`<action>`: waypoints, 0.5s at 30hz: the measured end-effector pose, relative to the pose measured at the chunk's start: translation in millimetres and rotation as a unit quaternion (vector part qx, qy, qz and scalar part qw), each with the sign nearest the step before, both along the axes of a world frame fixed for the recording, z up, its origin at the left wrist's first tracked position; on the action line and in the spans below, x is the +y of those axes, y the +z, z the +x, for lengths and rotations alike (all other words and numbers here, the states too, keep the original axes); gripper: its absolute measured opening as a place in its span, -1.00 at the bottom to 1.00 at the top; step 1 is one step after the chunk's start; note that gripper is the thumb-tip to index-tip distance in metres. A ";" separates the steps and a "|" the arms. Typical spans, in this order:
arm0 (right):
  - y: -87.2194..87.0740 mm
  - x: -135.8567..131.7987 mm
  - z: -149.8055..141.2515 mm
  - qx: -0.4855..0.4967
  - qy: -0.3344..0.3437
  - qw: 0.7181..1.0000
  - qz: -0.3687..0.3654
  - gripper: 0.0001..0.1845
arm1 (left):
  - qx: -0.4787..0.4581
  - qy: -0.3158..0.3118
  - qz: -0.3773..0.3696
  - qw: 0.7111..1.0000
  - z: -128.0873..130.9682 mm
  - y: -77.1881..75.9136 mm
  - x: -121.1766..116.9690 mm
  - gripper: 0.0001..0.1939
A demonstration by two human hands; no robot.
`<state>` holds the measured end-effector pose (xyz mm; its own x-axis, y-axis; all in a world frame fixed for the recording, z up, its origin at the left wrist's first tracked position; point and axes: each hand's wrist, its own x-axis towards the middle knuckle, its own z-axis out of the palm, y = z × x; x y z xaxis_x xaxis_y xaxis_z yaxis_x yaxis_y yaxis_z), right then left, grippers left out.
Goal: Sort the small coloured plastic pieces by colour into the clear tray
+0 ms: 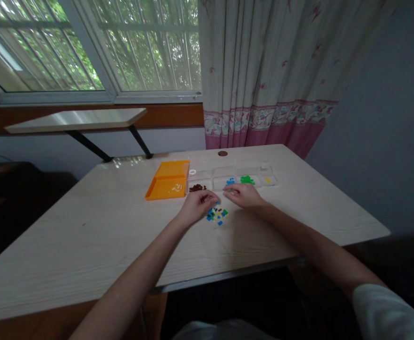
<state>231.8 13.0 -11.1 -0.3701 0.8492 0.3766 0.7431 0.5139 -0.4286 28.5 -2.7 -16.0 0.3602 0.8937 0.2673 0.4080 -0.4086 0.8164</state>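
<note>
My left hand (194, 208) is curled into a pinch just left of a mixed pile of small plastic pieces (214, 215) in blue, green, yellow, white and dark brown. A bit of blue shows by its fingertips, but I cannot make out what they hold. Opposite it, my right hand (246, 195) has its fingers closed together at the near edge of a clear compartment tray (224, 172); anything in them is too small to name. Sorted in that tray are dark brown pieces (197, 188), blue pieces (230, 181), green pieces (247, 180) and yellow pieces (267, 180).
An open orange case (167, 172) lies left of the tray, with several white pieces (177, 188) inside. The pale wooden table (97, 226) has a cable hole (223, 153) at the back. A raised shelf (82, 119) stands back left, below the window; a curtain (263, 85) hangs behind.
</note>
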 end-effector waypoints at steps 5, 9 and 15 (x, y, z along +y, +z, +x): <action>-6.5 -12.4 -14.5 -0.009 0.071 0.996 -0.046 -0.73 | -0.030 0.025 -0.017 0.999 -0.8 -1.4 0.0 -0.77; -10.4 -14.3 -16.1 0.004 0.076 0.996 -0.036 -0.75 | -0.077 0.015 -0.038 0.996 0.4 -2.5 0.6 -0.80; -13.0 -12.6 -13.9 0.014 0.064 0.997 0.035 -0.79 | -0.112 0.002 -0.053 0.992 0.6 -5.7 2.6 -0.79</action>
<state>217.9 0.4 -24.2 -0.4630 0.7670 0.4443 0.6578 0.6333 -0.4078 29.1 -0.1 -21.7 0.2982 0.9227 0.2444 0.2131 -0.3140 0.9252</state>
